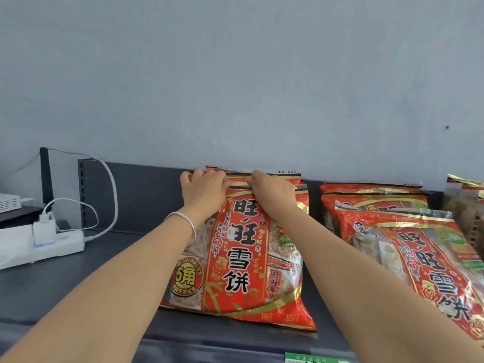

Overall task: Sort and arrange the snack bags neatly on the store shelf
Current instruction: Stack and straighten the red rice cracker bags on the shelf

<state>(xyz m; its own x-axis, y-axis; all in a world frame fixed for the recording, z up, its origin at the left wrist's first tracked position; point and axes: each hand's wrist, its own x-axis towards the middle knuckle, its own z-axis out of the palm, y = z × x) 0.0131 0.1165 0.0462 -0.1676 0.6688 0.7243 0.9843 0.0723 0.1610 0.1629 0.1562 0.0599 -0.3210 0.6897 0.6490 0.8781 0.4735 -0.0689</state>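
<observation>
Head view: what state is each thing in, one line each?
front snack bag, sealed, upright on the shelf, top edge gripped by both hands.
left hand, fingers curled over the bag's top edge.
right hand, fingers curled over the bag's top edge.
snack bags on the right, sealed, stacked and slanted.
power strip, white charger plugged in.

Shelf point(110, 279): dark grey, flat, backed by a pale wall.
Upright bag point(235, 258): red, stood on the shelf, with a second bag point(302, 203) just behind it.
Pile point(408, 247): the same red bags, right of the upright bag, overlapping and tilted.
Strip point(60, 244): white, well left of the upright bag, with a charger point(44, 229) plugged in.
Tag point(314, 358): green, on the front lip, below the upright bag.
</observation>
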